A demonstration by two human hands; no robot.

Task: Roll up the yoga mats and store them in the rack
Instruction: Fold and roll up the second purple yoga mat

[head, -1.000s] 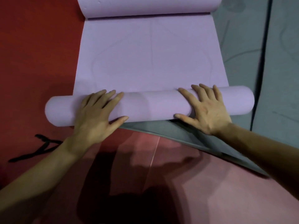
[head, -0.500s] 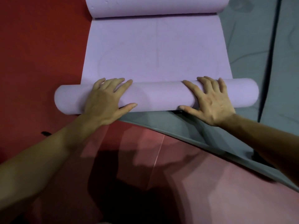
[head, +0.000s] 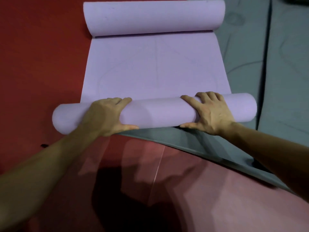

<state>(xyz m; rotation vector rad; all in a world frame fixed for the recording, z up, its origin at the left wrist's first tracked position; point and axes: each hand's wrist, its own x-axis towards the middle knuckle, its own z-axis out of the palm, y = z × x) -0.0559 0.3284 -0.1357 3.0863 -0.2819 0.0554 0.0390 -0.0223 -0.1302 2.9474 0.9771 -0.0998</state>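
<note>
from the head view, one purple yoga mat (head: 155, 67) lies on the red floor (head: 41, 64), running from the centre of the frame up to the top. its near end is wound into a thick roll (head: 158, 113) lying across the middle of the frame, and its far end curls into a second, looser roll (head: 153, 17) at the top, with a flat stretch between them. two hands sit on the near roll, well apart: the left hand (head: 107, 116) left of centre, the right hand (head: 210, 114) right of centre. each grip grasps the roll, with the fingers curled over its far side and the thumb pressed against its near side. two more mats show: a grey mat (head: 242, 67) under the purple one's right edge, reaching down to the lower right, and a second grey mat (head: 291, 72) at the right edge of the frame, across a dark seam. one small black thing (head: 44, 145) lies at lower left, too small to make out.
</note>
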